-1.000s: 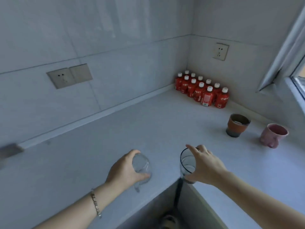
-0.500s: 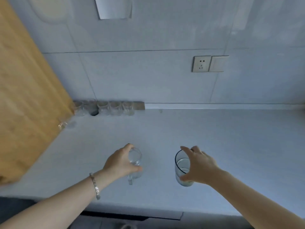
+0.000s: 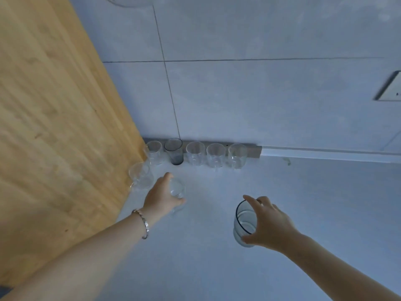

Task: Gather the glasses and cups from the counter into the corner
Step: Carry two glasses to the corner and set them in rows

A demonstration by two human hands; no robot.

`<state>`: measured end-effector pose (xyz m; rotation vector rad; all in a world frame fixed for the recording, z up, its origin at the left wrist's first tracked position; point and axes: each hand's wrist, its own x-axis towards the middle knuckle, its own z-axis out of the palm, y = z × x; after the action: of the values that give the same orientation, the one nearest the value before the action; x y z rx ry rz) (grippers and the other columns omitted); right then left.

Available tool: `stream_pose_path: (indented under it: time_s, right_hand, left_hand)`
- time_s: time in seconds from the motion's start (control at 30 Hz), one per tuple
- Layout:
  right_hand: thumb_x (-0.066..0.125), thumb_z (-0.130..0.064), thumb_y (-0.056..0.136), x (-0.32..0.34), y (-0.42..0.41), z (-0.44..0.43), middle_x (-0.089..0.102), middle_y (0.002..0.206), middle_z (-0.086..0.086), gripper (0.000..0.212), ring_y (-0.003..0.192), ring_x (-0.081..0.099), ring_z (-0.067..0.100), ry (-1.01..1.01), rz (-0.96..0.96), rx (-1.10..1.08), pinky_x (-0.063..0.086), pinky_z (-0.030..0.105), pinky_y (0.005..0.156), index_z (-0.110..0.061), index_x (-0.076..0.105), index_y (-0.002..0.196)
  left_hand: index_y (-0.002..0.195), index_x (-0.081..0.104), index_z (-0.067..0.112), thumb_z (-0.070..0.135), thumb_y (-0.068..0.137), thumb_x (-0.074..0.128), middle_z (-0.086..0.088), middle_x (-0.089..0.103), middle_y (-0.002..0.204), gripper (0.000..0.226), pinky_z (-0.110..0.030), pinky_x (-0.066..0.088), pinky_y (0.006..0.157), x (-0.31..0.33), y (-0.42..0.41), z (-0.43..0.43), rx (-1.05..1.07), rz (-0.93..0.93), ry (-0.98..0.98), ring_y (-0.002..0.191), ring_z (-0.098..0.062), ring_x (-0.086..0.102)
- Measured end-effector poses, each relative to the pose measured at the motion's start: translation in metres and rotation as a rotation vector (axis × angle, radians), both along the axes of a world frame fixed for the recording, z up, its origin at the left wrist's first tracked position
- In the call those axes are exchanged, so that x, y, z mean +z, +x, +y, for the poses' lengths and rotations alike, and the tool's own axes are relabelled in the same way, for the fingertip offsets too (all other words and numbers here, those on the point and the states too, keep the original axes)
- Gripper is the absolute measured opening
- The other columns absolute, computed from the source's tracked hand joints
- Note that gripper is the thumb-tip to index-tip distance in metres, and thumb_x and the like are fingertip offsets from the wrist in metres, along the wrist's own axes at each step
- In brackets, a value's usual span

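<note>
Left hand grips a small clear glass near the corner, beside the wooden panel. Right hand grips a dark-rimmed tumbler, possibly holding a little water, over the counter. Six glasses stand in that corner.

We count 6 clear glass cups and 2 smoky grey glass tumblers, all right of the light wooden panel. Also 1 silver chain bracelet, 1 pale wall socket plate.
</note>
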<state>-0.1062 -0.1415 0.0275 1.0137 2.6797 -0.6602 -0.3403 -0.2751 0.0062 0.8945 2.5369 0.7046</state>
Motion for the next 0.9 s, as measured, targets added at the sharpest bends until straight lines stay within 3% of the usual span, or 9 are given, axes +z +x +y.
stream_pose_path:
  time_s: [0.1,0.23,0.57,0.83,0.9]
  right_hand:
    - [0.070,-0.048,0.066,-0.012,-0.032,0.002,0.033,0.140,-0.002,0.099,0.125,0.045,0.020,-0.010,-0.009,-0.007,0.043,0.029,0.099,-0.034,0.014,0.146]
    - [0.070,-0.047,0.068,-0.027,-0.061,0.008,0.029,0.143,-0.001,0.099,0.127,0.042,0.020,-0.020,-0.055,0.012,0.043,0.029,0.099,-0.034,0.012,0.147]
    - [0.071,-0.044,0.071,-0.057,-0.160,0.030,0.026,0.143,0.005,0.099,0.126,0.040,0.026,-0.017,-0.095,-0.026,0.043,0.033,0.099,-0.032,0.010,0.148]
    - [0.071,-0.036,0.072,-0.075,-0.259,0.030,0.026,0.142,0.011,0.099,0.125,0.037,0.032,0.005,-0.036,-0.016,0.044,0.036,0.097,-0.027,0.009,0.148]
    - [0.070,-0.039,0.073,-0.078,-0.268,0.023,0.024,0.144,0.011,0.098,0.124,0.037,0.032,0.016,-0.025,-0.009,0.044,0.036,0.097,-0.027,0.007,0.148]
  left_hand:
    - [0.124,0.043,0.010,0.026,0.068,0.079,-0.014,0.044,0.121,0.069,-0.033,0.044,0.078,-0.010,-0.045,0.018,0.011,0.033,-0.001,0.104,-0.032,0.054]
    - [0.125,0.042,0.004,0.021,0.071,0.077,-0.019,0.041,0.125,0.067,-0.036,0.044,0.087,-0.023,-0.080,0.041,0.078,0.025,-0.001,0.111,-0.032,0.052]
    - [0.129,0.039,0.007,0.027,0.076,0.073,-0.015,0.039,0.129,0.066,-0.036,0.046,0.087,-0.056,-0.114,0.054,0.097,-0.032,-0.078,0.113,-0.033,0.053]
    - [0.143,0.023,0.013,0.034,0.079,0.070,-0.011,0.035,0.136,0.082,-0.032,0.047,0.088,-0.074,-0.133,0.050,0.005,0.022,-0.128,0.122,-0.026,0.049]
    - [0.144,0.022,0.014,0.033,0.079,0.069,-0.010,0.036,0.135,0.083,-0.027,0.046,0.082,-0.077,-0.132,0.049,0.006,0.026,-0.109,0.118,-0.025,0.051]
